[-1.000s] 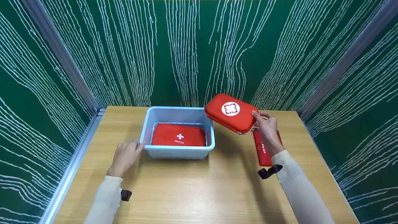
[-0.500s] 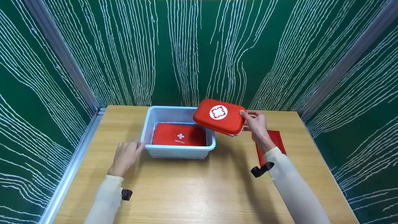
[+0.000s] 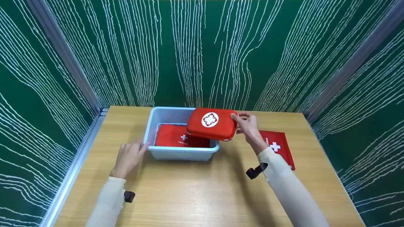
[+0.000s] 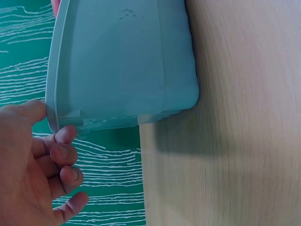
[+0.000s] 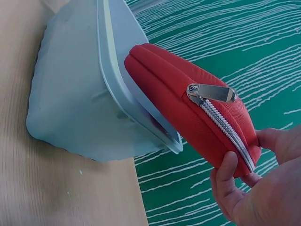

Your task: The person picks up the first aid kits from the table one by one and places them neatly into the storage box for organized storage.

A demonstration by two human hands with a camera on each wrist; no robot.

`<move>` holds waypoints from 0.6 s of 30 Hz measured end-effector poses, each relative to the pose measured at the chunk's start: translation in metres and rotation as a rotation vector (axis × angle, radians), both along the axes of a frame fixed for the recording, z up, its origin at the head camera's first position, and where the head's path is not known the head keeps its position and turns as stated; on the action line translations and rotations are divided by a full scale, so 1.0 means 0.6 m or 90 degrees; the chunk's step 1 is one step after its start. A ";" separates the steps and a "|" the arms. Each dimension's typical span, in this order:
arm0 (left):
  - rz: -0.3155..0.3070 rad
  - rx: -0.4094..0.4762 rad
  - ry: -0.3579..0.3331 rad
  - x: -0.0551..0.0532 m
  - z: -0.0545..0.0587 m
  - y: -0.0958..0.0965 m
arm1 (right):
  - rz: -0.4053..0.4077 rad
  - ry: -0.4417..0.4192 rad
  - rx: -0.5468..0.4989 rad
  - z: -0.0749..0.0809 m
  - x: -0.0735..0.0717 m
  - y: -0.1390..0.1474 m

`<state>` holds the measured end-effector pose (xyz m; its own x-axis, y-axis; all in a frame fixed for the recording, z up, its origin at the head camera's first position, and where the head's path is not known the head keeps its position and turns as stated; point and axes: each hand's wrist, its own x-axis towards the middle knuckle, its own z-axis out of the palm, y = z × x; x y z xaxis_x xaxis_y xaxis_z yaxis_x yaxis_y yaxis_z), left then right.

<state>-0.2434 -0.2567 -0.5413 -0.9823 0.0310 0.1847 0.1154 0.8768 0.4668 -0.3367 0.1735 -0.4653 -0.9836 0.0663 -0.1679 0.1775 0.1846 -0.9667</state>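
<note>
My right hand point(image 3: 247, 126) pinches a red zippered first aid case point(image 3: 210, 123) by its right end, thumb on top. The case bears a white round emblem and hangs over the right part of a light blue plastic bin point(image 3: 181, 156). In the right wrist view its silver zipper point(image 5: 221, 120) faces the camera, fingers under the end. My left hand point(image 3: 127, 159) pinches the bin's front left rim corner between thumb and forefinger; the left wrist view shows the other fingers loosely curled. Inside the bin lies a flat red first aid pouch point(image 3: 170, 135), partly covered by the case.
Right of the bin, another red first aid pouch point(image 3: 281, 148) with a white cross lies on the wooden table point(image 3: 189, 195), partly behind my right forearm. Green walls point(image 3: 126, 47) with white wavy lines enclose the table at the back and both sides.
My right hand has carried the red case left and slightly down, from beside the bin to over it. More of the pouch on the table now shows. The left hand stays at the rim.
</note>
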 end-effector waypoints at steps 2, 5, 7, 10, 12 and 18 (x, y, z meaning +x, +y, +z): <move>0.000 0.001 -0.005 -0.001 0.000 0.001 | 0.002 -0.001 0.003 -0.001 -0.001 -0.006; 0.001 0.001 -0.010 -0.001 0.001 0.002 | 0.007 0.002 0.010 -0.003 -0.002 -0.013; 0.001 0.003 -0.012 -0.001 0.002 0.002 | 0.013 0.002 0.016 -0.005 -0.002 -0.016; 0.002 0.004 -0.014 -0.001 0.002 0.002 | 0.021 -0.002 0.026 -0.006 -0.001 -0.020; 0.002 0.004 -0.016 -0.001 0.001 0.002 | 0.024 -0.005 0.031 -0.006 -0.001 -0.023; 0.003 -0.003 -0.003 -0.001 -0.001 0.001 | 0.020 0.005 0.046 -0.008 -0.003 -0.038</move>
